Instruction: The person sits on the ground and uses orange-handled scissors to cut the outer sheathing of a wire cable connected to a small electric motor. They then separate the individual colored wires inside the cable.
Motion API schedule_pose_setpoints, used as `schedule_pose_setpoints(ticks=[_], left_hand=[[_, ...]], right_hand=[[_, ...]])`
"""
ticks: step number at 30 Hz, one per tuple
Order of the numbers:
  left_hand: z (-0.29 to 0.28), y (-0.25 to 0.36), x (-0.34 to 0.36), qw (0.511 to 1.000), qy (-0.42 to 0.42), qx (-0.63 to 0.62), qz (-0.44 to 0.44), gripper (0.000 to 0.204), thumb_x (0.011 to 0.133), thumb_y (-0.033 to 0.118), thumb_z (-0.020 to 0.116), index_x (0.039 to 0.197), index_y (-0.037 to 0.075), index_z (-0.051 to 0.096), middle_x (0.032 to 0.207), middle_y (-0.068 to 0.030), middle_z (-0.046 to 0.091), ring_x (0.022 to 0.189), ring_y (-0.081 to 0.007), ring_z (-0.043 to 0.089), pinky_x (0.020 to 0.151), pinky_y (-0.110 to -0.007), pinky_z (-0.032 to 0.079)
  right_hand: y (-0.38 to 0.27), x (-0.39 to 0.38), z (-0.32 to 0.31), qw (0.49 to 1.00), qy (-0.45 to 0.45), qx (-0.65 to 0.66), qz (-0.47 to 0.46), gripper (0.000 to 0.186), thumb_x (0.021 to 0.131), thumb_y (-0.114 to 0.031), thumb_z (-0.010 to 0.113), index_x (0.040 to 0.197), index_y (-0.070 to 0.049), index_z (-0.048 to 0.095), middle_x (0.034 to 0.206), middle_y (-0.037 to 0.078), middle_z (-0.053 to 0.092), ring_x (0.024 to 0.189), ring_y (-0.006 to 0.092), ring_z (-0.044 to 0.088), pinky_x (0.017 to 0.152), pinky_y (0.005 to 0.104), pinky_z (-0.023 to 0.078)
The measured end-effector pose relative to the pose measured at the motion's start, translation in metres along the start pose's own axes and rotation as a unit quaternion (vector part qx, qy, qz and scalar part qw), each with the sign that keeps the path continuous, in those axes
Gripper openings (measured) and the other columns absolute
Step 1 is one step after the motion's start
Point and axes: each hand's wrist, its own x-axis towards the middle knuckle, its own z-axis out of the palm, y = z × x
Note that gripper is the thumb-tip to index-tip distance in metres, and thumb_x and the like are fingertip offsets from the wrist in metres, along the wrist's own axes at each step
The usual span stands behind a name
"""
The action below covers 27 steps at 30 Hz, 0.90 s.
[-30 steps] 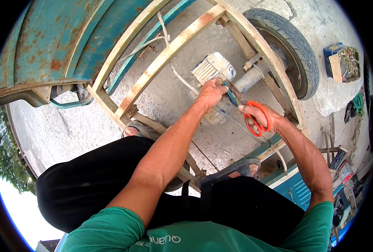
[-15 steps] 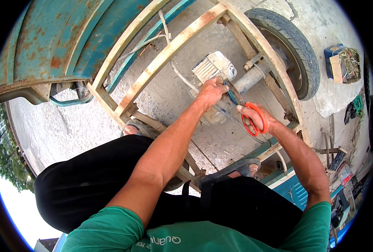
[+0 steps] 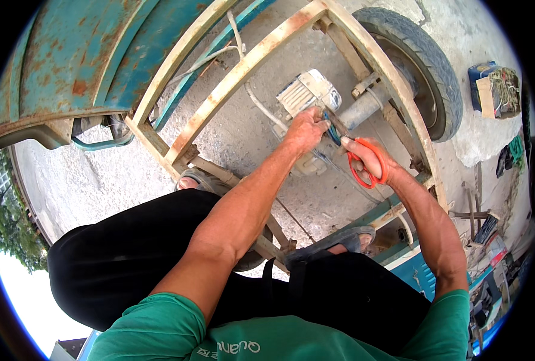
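My left hand [image 3: 307,129] is closed, thumb against fingers, pinching a bundle of thin blue wires [image 3: 332,132]. In my right hand [image 3: 365,157] are scissors with orange-red handles [image 3: 383,171], fingers through the loops. The blades point up and left, beside the wires near my left fingertips; whether they touch the wires I cannot tell. Just beyond my hands lies a ribbed, dirty white motor housing [image 3: 303,96], joined to a grey axle tube [image 3: 362,110]. A sheathed cable [image 3: 329,162] passes below my hands.
Rusty cream frame bars [image 3: 243,72] surround the work area. A tyred wheel [image 3: 427,72] stands at the far right, with a box of plant-like scraps [image 3: 503,93] beyond. A rusty teal panel [image 3: 75,60] fills the upper left. My sandalled foot [image 3: 340,245] rests by the lower bar.
The scissors and my right hand have shifted slightly to the right, and the handles have tilted. My left hand keeps its pinch on the blue wires.
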Motion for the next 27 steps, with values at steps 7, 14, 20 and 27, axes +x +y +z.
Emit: schedule_pose_setpoints(ticks=[7, 14, 20, 27], left_hand=[[0.002, -0.006, 0.005, 1.0, -0.003, -0.017, 0.02, 0.016, 0.095, 0.011, 0.067, 0.104, -0.002, 0.065, 0.087, -0.0072, 0.069, 0.073, -0.0139, 0.059, 0.068, -0.032, 0.049], [-0.001, -0.01, 0.008, 0.999, 0.001, -0.003, 0.032, 0.028, 0.09, 0.022, 0.071, 0.103, -0.002, 0.068, 0.084, -0.014, 0.072, 0.075, -0.0233, 0.067, 0.071, -0.039, 0.051], [0.004, 0.003, -0.001, 0.997, 0.078, 0.001, 0.007, 0.024, 0.09, 0.02, 0.073, 0.09, -0.003, 0.068, 0.076, -0.0093, 0.07, 0.069, -0.0165, 0.066, 0.064, -0.034, 0.053], [0.004, 0.029, 0.001, 0.96, 0.176, 0.217, 0.026, 0.04, 0.086, 0.035, 0.071, 0.088, -0.005, 0.07, 0.082, -0.0267, 0.072, 0.082, -0.0408, 0.072, 0.078, -0.046, 0.055]], right_hand=[[-0.012, -0.005, -0.001, 1.0, -0.006, -0.012, 0.016, 0.043, 0.099, -0.046, 0.063, 0.09, -0.004, 0.062, 0.057, -0.004, 0.042, 0.042, 0.0093, 0.036, 0.039, 0.0295, 0.028], [-0.089, -0.004, -0.003, 0.994, 0.033, -0.044, -0.091, 0.036, 0.099, -0.04, 0.064, 0.088, -0.006, 0.061, 0.058, -0.005, 0.042, 0.044, 0.0079, 0.036, 0.041, 0.0288, 0.03], [-0.041, 0.001, -0.015, 0.954, 0.167, -0.224, -0.109, 0.042, 0.095, -0.046, 0.067, 0.09, -0.004, 0.065, 0.061, 0.001, 0.054, 0.055, 0.0109, 0.052, 0.05, 0.0325, 0.043], [-0.012, 0.002, -0.025, 0.956, 0.177, -0.217, -0.085, 0.05, 0.093, -0.052, 0.067, 0.087, -0.002, 0.066, 0.061, 0.006, 0.057, 0.06, 0.017, 0.058, 0.063, 0.0379, 0.049]])
